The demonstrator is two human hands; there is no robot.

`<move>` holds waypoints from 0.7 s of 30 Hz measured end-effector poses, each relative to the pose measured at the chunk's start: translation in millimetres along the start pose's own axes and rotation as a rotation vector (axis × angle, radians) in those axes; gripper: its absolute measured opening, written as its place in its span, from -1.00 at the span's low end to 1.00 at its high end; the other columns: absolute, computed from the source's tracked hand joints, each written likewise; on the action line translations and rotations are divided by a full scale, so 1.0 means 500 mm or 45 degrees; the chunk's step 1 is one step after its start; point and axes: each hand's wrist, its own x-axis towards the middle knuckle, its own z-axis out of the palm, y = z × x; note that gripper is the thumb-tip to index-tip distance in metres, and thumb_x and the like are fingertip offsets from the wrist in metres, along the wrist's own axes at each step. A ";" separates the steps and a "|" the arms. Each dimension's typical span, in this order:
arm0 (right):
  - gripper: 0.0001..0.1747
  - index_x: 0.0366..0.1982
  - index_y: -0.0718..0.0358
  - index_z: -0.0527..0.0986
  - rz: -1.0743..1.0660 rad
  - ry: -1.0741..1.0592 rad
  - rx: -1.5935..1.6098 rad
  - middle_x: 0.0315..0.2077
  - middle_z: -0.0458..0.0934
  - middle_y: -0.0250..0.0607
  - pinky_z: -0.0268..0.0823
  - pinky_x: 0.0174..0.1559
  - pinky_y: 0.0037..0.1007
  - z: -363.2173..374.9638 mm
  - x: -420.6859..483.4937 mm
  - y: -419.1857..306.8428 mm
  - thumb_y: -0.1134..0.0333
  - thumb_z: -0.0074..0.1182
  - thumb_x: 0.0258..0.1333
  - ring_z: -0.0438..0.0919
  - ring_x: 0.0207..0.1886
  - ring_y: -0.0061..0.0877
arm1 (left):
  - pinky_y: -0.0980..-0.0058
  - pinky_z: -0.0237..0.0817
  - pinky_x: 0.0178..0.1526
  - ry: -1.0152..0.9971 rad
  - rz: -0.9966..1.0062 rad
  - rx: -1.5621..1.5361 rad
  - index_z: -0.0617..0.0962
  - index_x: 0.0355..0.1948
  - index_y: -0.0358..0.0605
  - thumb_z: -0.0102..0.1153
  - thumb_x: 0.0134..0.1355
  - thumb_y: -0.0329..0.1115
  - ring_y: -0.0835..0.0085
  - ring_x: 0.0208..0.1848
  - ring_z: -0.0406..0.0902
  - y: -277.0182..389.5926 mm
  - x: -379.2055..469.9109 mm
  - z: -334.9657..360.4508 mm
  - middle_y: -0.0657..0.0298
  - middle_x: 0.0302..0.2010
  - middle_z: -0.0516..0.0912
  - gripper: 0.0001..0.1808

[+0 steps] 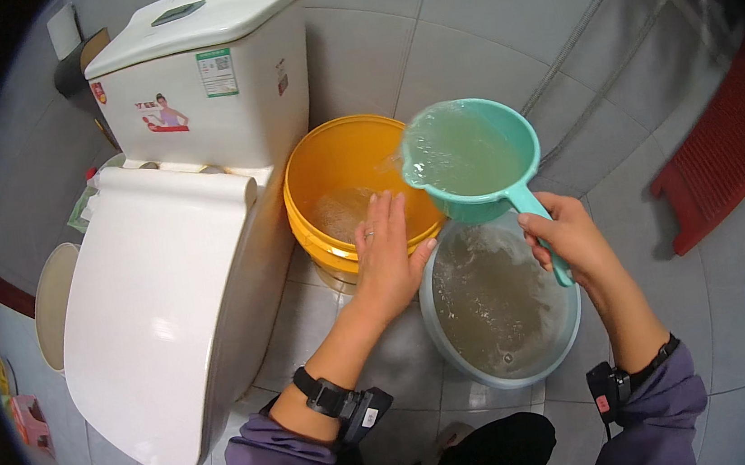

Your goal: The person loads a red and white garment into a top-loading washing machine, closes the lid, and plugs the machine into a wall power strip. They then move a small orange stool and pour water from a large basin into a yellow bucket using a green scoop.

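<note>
My right hand (566, 229) grips the handle of a turquoise plastic dipper (524, 148), which is filled with cloudy water (473, 154). The dipper is tilted left, its spout over the right rim of a yellow plastic bucket (349, 139); some water splashes at the spout. Inside the bucket lies shallow murky water. My left hand (385, 251) is at the bucket's front right rim, fingers extended over the opening and the thumb apart; whether it presses on the rim is unclear. Below the dipper stands a light blue basin (433, 321) of grey-brown, frothy water.
A white toilet (149, 310) with its lid down stands left of the bucket. Beyond it is a pale bin (57, 306). A red plastic stool (724, 148) leans at the right wall. Metal shower hoses (580, 33) hang behind the dipper. Grey tiles (401, 372) cover the floor.
</note>
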 end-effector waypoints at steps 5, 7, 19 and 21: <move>-0.74 -0.26 0.40 0.44 -0.115 0.104 -0.503 -0.63 0.46 -0.23 0.20 -0.70 -0.51 0.051 0.061 -0.025 0.40 0.06 -0.03 0.37 -0.73 -0.63 | 0.02 -0.23 0.26 -0.036 -0.205 0.034 0.08 0.23 -0.33 0.12 0.09 -0.13 -0.03 0.34 -0.12 -0.028 -0.009 -0.013 -0.16 0.26 0.04 -0.20; -0.62 -0.15 0.38 0.42 -0.333 0.170 -0.795 -0.55 0.53 -0.06 0.33 -0.55 -0.35 0.074 0.083 -0.017 0.36 0.10 -0.05 0.51 -0.61 -0.37 | 0.01 -0.24 0.27 -0.052 -0.246 0.033 0.08 0.23 -0.33 0.12 0.09 -0.11 -0.04 0.35 -0.14 -0.034 -0.008 -0.015 -0.16 0.26 0.03 -0.19; -0.39 0.03 0.21 0.26 -1.049 0.485 -1.909 -0.54 0.44 -0.23 0.39 -0.45 -0.33 0.071 0.097 0.016 0.50 0.04 -0.21 0.53 -0.49 -0.34 | 0.04 -0.18 0.27 -0.085 -0.206 0.160 0.15 0.20 -0.33 0.18 0.04 -0.10 -0.05 0.34 -0.14 -0.042 -0.017 -0.011 -0.11 0.25 0.08 -0.19; -0.37 0.04 0.19 0.26 -1.205 0.484 -1.895 -0.53 0.42 -0.27 0.40 -0.45 -0.36 0.081 0.105 0.033 0.49 0.04 -0.22 0.52 -0.47 -0.39 | 0.05 -0.18 0.27 -0.088 -0.198 0.191 0.16 0.19 -0.33 0.19 0.03 -0.10 -0.05 0.34 -0.12 -0.041 -0.020 -0.007 -0.11 0.24 0.10 -0.19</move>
